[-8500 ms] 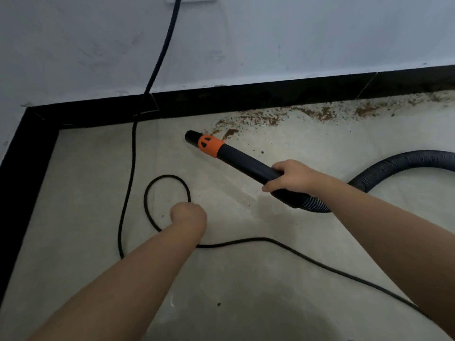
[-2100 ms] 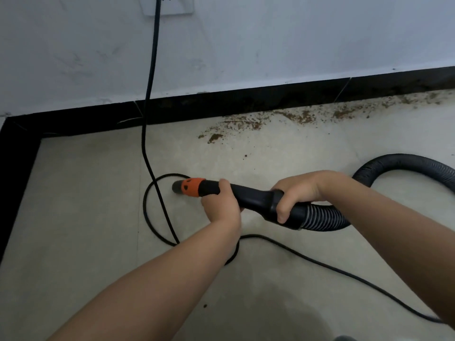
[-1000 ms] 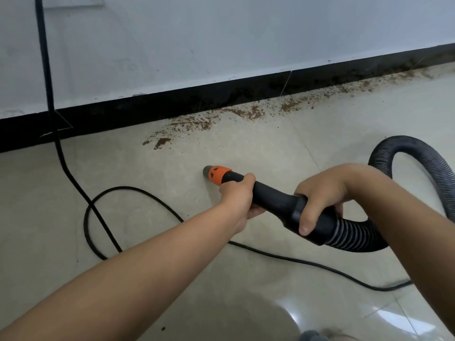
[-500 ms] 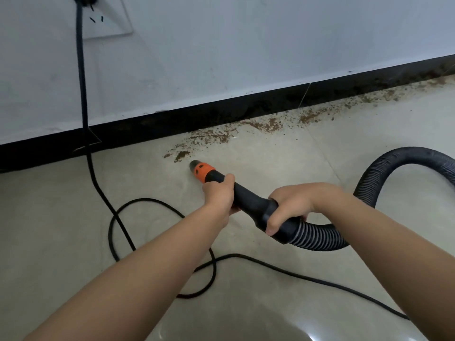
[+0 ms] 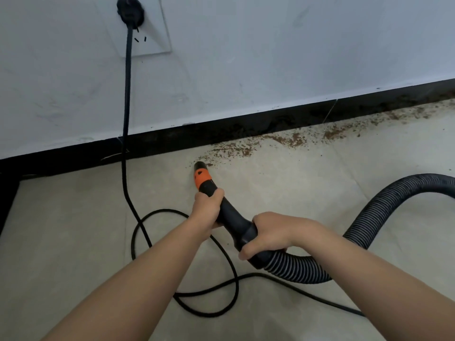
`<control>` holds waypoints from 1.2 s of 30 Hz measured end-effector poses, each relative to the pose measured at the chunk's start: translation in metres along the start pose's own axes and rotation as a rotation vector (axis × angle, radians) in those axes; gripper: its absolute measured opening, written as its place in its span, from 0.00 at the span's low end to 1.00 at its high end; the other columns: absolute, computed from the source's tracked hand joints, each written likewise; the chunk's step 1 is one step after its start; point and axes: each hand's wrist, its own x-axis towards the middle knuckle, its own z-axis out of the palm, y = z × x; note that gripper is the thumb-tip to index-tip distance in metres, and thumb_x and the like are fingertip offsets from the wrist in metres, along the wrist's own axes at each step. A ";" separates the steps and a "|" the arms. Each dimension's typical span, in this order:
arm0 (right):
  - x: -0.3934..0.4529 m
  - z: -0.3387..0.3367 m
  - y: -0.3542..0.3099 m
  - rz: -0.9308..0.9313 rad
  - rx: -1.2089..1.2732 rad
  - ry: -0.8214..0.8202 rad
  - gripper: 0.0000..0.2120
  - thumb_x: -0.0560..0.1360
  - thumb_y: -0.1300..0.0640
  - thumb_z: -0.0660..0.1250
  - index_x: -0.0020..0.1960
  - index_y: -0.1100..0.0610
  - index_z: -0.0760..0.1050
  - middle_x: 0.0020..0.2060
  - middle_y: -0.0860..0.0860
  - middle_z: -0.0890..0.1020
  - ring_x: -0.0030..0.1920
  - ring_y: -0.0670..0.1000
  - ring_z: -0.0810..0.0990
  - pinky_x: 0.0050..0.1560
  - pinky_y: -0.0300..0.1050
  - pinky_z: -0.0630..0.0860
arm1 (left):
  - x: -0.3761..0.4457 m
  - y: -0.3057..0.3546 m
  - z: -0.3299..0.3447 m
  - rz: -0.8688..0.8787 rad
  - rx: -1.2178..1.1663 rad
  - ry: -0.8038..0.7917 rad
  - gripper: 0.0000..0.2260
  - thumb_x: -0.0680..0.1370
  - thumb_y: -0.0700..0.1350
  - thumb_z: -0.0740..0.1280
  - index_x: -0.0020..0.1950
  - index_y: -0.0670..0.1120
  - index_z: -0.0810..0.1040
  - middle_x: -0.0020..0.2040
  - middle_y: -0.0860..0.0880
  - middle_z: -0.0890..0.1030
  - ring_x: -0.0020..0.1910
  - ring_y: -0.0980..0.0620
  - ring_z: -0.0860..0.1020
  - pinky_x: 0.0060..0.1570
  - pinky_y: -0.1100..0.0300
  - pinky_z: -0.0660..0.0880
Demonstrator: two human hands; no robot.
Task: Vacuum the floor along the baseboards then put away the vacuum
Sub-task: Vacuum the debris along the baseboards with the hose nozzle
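The left hand (image 5: pixel 208 209) is wrapped around the black nozzle (image 5: pixel 222 205) just behind its orange collar (image 5: pixel 202 177), fingers curled over the top. The right hand (image 5: pixel 269 233) grips the same nozzle further back, at the thick cuff where the ribbed hose (image 5: pixel 374 217) joins, fingers curled over and thumb tip showing below. The nozzle's tip points ahead of the left hand and sits at the near end of a band of brown dirt (image 5: pixel 236 151) that runs away to the right along the black baseboard (image 5: pixel 221 129). From the right hand the hose dips under the right wrist, then arches up and out to the right edge. A black cord (image 5: pixel 126 99) drops from a plug (image 5: pixel 130 11) in a wall socket (image 5: pixel 157 28) up and left of the left hand, crosses the baseboard, and loops on the tile floor (image 5: pixel 61 242) under both forearms before trailing off to the right.
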 end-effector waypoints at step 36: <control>0.017 0.004 -0.019 -0.061 0.026 0.029 0.16 0.67 0.45 0.73 0.42 0.55 0.72 0.37 0.49 0.76 0.37 0.48 0.77 0.35 0.40 0.74 | 0.018 0.007 -0.024 0.005 0.007 -0.027 0.18 0.79 0.45 0.58 0.67 0.40 0.61 0.56 0.41 0.71 0.52 0.43 0.73 0.43 0.50 0.74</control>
